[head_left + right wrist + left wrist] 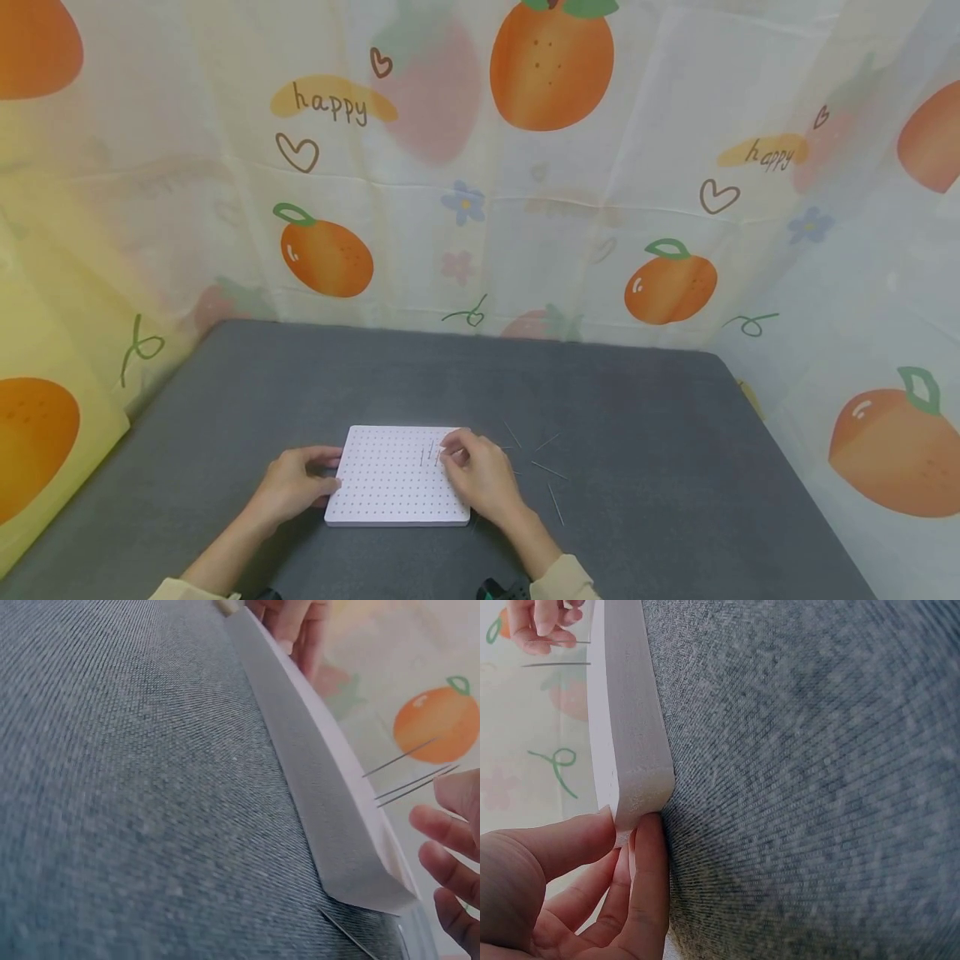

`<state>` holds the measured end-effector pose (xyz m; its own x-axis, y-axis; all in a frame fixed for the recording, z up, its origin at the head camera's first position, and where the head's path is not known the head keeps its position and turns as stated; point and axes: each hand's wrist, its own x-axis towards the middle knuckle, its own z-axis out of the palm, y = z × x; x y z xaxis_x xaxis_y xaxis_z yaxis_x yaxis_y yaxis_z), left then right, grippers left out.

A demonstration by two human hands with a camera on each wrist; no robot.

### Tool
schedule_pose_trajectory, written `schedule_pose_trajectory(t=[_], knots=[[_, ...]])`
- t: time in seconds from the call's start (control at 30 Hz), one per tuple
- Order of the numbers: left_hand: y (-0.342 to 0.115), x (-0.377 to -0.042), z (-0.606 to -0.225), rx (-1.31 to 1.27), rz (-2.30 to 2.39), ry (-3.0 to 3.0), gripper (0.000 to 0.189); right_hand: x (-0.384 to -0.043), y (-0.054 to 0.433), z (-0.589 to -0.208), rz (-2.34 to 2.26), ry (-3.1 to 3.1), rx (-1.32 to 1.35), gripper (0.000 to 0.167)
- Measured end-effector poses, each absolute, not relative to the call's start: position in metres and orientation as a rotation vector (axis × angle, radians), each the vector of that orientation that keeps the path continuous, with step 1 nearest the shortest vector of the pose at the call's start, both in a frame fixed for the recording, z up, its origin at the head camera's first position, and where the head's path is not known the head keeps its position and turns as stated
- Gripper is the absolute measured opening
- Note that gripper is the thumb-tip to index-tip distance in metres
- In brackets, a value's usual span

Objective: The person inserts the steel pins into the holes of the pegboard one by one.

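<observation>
A: Starting at the left, holding anything there?

B: Yes, with the left hand [288, 483]: gripping the white pegboard [397, 500] by its left edge, thumb at the top face, fingers lower, against the side.

A: Tilted or flat?

B: Lying flat on the grey table [660, 467], between both hands.

A: Going right across the face, coming to anything?

B: To a small cluster of upright pins [399, 757], in the right part, toward the far side. Standing with long axes roughly square to the face, as best seen from the right wrist.

A: Nearer to which hand?

B: To the right hand [483, 475], clearly; well apart from the left. Just to the left of the right fingertips, and below them.

A: Wide or narrow there?

B: Narrow at thumb and forefinger, apparently pinching one pin near its upper end; looser in the other fingers. Turning chiefly, as a judgement, on that: fingertips to pin top, along the upright axis.

A: And farther right?

B: Past the hand, to loose pins [550, 470], lying on the table, pointing various ways, partly hidden behind the hand in places.
</observation>
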<state>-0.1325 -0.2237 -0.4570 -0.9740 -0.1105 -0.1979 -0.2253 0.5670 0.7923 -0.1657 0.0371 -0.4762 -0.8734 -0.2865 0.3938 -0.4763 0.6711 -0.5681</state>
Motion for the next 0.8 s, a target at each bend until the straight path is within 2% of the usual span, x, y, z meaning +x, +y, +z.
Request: schedule_pose_trajectory(t=[0.8], knots=[[-0.224,-0.130,-0.456,-0.272,1.416,2.657,0.045,-0.160,0.102,-0.469,1.062,-2.474,0.569,0.021]])
